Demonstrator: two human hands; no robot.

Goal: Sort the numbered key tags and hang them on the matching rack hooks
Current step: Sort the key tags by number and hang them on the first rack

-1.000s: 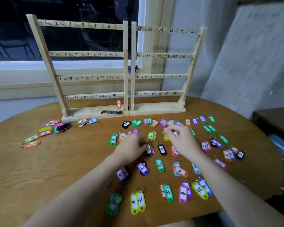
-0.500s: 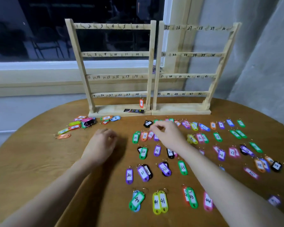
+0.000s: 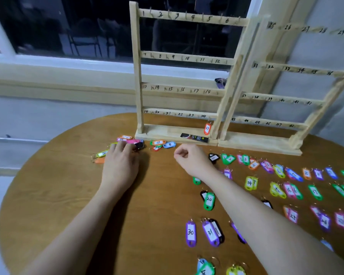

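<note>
**Left hand reaching the loose tag pile by the rack**

Both hands are now sitting further left than a moment ago: the left hand [image 3: 120, 165], which was hovering short of the loose pile of tags [image 3: 127, 142], is now lying over it, and the right hand [image 3: 191, 158] is now away from the sorted rows and sitting in front of the left rack [image 3: 185, 76].

Fingers of the left hand are reaching into the pile just in front of the left rack's base, on its left end; whether they are grasping a tag cannot be told, since the fingertips are covering it. A yellow-green tag [image 3: 102, 154] and an orange tag [image 3: 99, 160] are poking out to the left of that hand. The right hand is curling into a loose fist just in front of the rack base; whether it is holding anything cannot be told.

One orange tag marked 37 [image 3: 207, 129] is hanging from the rack's bottom bar at its right end. A small cluster with a blue tag [image 3: 169, 144] is lying against the base front. A black packet [image 3: 194, 137] is resting on the base. The right rack [image 3: 290, 100] is standing touching the left rack's right side. Sorted tags [image 3: 290, 190] are lying in rows on the table [image 3: 68, 185], right of and nearer than the left rack.
</note>
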